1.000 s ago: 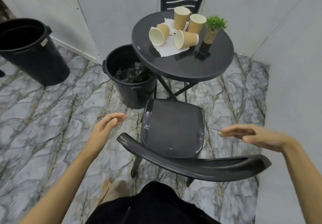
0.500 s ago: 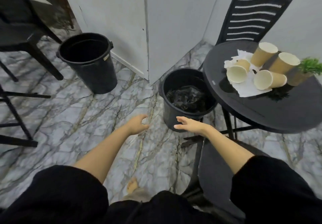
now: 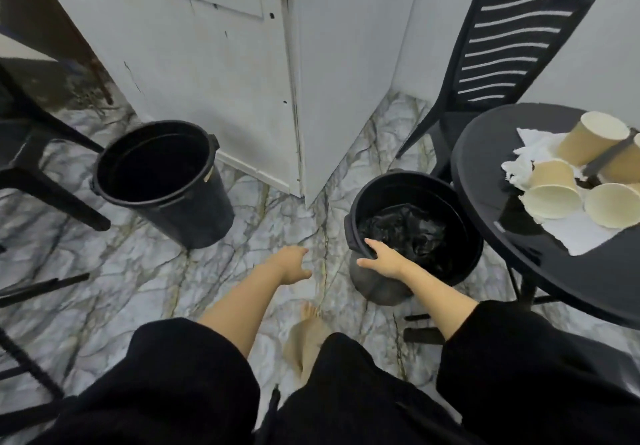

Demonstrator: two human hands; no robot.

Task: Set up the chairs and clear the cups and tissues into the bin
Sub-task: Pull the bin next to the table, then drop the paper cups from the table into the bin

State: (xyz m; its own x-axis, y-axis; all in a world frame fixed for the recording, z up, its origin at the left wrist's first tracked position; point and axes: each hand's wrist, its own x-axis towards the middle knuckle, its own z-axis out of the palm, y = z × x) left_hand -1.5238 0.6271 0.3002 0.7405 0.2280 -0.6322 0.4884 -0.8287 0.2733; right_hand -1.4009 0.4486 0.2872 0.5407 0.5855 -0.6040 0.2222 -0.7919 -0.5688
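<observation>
A black bin (image 3: 446, 209) with a crumpled black liner stands on the floor beside the round black table (image 3: 485, 181). My right hand (image 3: 384, 259) grips its near rim, fingers inside and thumb on the outer wall. Left of that bin, my left hand (image 3: 292, 264) hovers over the floor, fingers apart and holding nothing. On the table lie several tan paper cups (image 3: 554, 188), some tipped on their sides, on white tissues (image 3: 581, 237). A black slatted chair (image 3: 512, 39) stands behind the table. Another chair's legs (image 3: 422, 335) show under my right sleeve.
A second, empty black bin (image 3: 156, 174) stands to the left near a white cabinet corner (image 3: 294, 81). Dark furniture legs (image 3: 52, 195) fill the left edge. My bare foot (image 3: 308, 337) is on the marble floor between the bins.
My right hand has reached forward from above the floor and taken the lined bin's rim. The left hand has stretched a little further forward. The view has moved closer to the bins.
</observation>
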